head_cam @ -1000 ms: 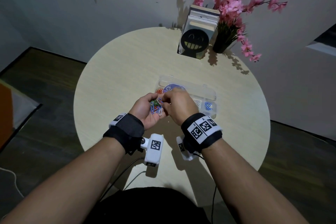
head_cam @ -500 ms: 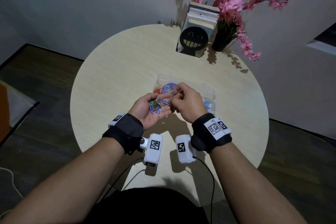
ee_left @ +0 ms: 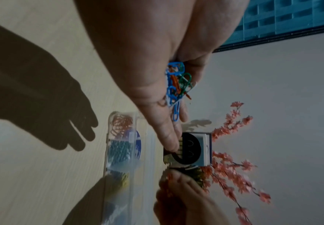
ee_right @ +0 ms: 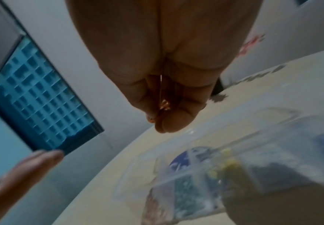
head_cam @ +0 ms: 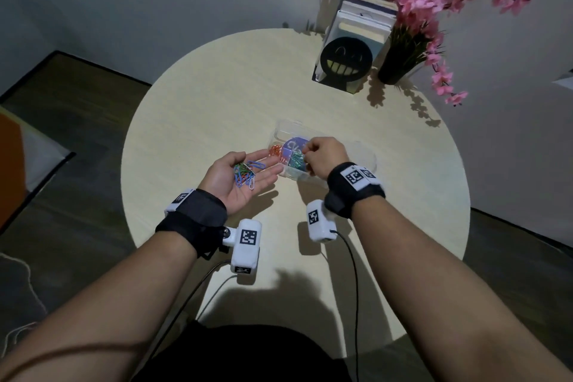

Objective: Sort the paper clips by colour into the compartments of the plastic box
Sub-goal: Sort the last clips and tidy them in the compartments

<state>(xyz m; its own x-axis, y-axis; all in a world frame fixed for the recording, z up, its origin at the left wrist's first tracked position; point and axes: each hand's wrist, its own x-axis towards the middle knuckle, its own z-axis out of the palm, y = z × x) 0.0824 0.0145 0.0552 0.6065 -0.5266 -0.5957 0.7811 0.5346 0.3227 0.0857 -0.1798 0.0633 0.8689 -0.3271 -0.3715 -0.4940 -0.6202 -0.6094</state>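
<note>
Head view: left hand [head_cam: 238, 175] lies flat, fingers released, cradling mixed paper clips [head_cam: 245, 174]; right hand [head_cam: 322, 155] fingers pinch an orange clip [ee_right: 164, 105] over the plastic box [head_cam: 366, 161] — on the worktop [head_cam: 217, 102].

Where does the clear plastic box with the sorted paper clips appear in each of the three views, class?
Head: plastic box at table centre, partly under the right hand.
Left wrist: lower centre, running downward, beyond the left hand.
Right wrist: blurred, lower right.
Shared landmark: the box's round blue label.
</note>
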